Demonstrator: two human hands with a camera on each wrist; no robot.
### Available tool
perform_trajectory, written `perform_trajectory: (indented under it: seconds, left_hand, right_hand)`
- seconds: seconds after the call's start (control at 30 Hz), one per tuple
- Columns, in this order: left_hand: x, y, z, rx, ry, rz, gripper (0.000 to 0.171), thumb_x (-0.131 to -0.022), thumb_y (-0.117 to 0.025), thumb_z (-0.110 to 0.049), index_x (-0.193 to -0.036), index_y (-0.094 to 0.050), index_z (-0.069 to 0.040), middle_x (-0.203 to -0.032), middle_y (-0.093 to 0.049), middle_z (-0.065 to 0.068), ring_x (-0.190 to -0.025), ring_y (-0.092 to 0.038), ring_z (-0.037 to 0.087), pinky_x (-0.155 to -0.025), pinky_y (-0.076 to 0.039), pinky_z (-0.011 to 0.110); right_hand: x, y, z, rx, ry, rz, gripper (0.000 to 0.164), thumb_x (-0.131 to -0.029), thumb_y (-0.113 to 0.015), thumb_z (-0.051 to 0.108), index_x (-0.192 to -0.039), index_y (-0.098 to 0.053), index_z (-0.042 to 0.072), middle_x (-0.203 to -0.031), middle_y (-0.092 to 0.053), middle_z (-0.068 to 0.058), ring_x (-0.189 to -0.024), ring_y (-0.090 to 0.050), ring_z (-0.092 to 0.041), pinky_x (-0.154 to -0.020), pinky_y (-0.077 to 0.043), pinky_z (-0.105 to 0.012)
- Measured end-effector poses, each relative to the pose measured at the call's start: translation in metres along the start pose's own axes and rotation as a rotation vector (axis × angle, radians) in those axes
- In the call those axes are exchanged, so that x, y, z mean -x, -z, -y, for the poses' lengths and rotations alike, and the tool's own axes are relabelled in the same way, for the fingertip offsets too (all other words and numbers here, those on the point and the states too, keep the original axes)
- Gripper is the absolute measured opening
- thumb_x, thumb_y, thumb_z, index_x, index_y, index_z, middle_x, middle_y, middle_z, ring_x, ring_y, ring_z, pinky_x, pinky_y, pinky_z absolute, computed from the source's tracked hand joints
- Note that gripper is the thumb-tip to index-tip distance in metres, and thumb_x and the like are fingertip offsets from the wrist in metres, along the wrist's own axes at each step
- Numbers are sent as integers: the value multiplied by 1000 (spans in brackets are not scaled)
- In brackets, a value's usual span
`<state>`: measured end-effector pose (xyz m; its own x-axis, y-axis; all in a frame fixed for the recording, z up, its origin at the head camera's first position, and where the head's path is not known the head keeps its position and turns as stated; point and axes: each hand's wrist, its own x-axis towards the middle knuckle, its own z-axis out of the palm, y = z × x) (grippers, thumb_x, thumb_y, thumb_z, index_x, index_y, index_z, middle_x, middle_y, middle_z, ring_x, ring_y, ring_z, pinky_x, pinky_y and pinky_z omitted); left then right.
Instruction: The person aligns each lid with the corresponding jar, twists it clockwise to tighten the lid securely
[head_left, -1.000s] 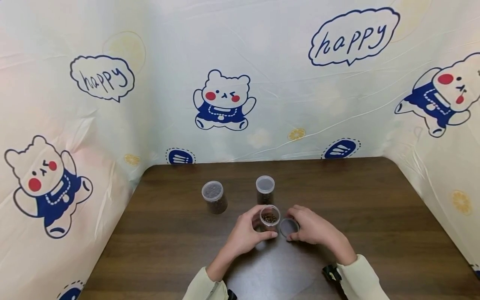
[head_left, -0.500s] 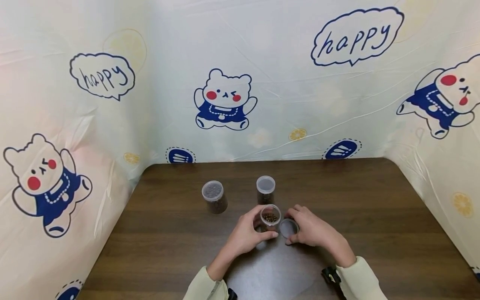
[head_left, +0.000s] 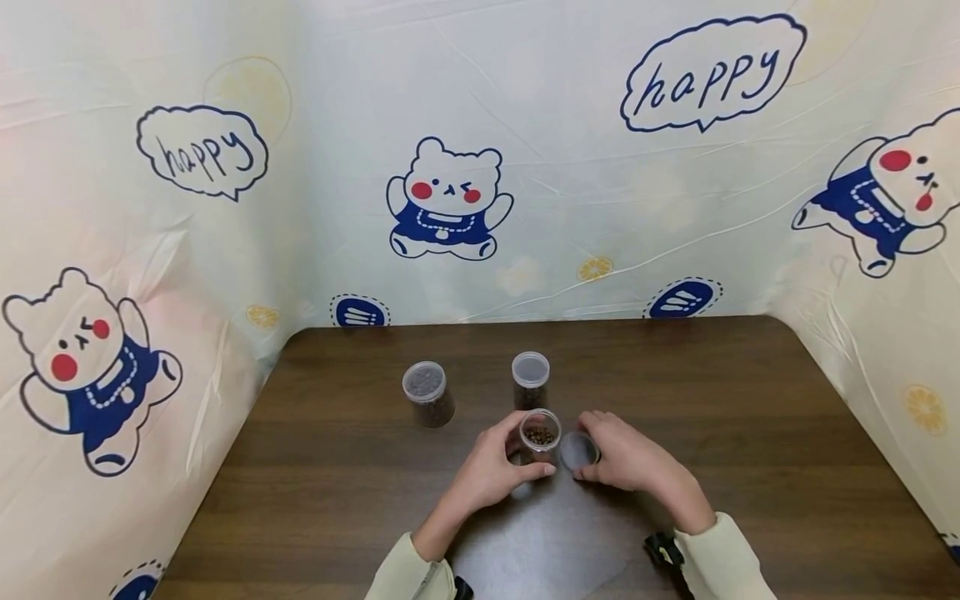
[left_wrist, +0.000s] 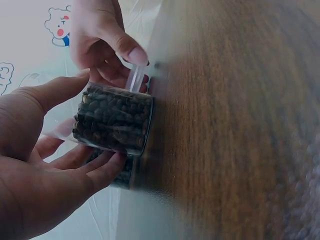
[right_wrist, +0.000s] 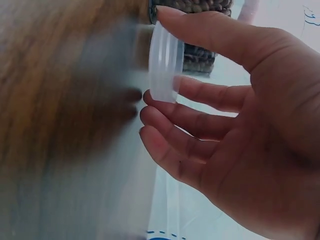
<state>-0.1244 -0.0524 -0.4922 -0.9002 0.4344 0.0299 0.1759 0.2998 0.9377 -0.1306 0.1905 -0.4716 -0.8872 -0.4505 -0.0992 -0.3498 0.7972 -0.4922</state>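
Observation:
An uncapped clear jar (head_left: 540, 435), partly filled with small dark brown beans or seeds (left_wrist: 115, 117), stands upright on the table. My left hand (head_left: 497, 467) is curled round its left side, thumb in front and fingers behind. Just right of the jar, my right hand (head_left: 626, 454) pinches a round translucent lid (head_left: 580, 452) by its edge between thumb and fingers. In the right wrist view the lid (right_wrist: 166, 62) is on edge in the picture, close to the tabletop. I cannot tell the exact kind of the jar's contents.
Behind the held jar stands a lidded jar (head_left: 531, 382) with dark contents. Another lidded jar (head_left: 430, 396) stands farther left. The brown wooden table (head_left: 337, 500) ends at a printed cloth backdrop (head_left: 562, 167) at the back and sides.
The lid in my right hand shifts very slightly, staying beside the jar. My left hand and the jar keep their place.

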Motion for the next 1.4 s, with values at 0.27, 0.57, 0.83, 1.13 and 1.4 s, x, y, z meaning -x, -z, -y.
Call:
perform_trajectory:
  seconds: [0.27,0.57,0.83,1.13,1.4]
  left_hand:
    - [1,0,2,-8,-7,7,62,-84,-91,-20,-139,-61,-22,-131,-71,2,-125,-70,22,-104,-56,37]
    - [1,1,1,-11,-9,3,62,-84,-91,-21,-139,-62,-25,-129,-71,1,-125,-69,21,-105,-55,35]
    - [1,1,0,-8,-2,6,61,-84,-91,-20,-137,-62,-25,-130,-71,0,-124,-70,19,-104,-56,33]
    - [1,1,0,-23,-22,1,62,-85,-90,-19,-140,-61,-19,-131,-71,3,-122,-71,20,-103,-57,35]
    - [2,2,0,-15,-19,17,62,-86,-89,-20,-141,-60,-23,-134,-70,0,-122,-71,15,-103,-57,38]
  right_hand:
    - [3,4,-1,-49,98,-84,52,-83,-88,25,-124,-63,5,-113,-66,-7,-99,-62,-17,-84,-55,-35]
    - [5,14,-1,-83,81,-95,54,-82,-91,29,-124,-65,7,-113,-65,-3,-95,-61,-11,-83,-56,-30]
    - [10,34,4,-154,58,-75,56,-81,-92,34,-123,-61,11,-105,-69,1,-93,-64,-12,-79,-58,-31]
    - [10,39,16,-200,136,-224,49,-90,-81,51,-129,-67,25,-104,-62,9,-89,-59,-6,-75,-54,-25]
    - [7,35,32,-233,164,-282,54,-94,-79,43,-143,-64,23,-110,-63,7,-91,-59,-6,-72,-53,-25]
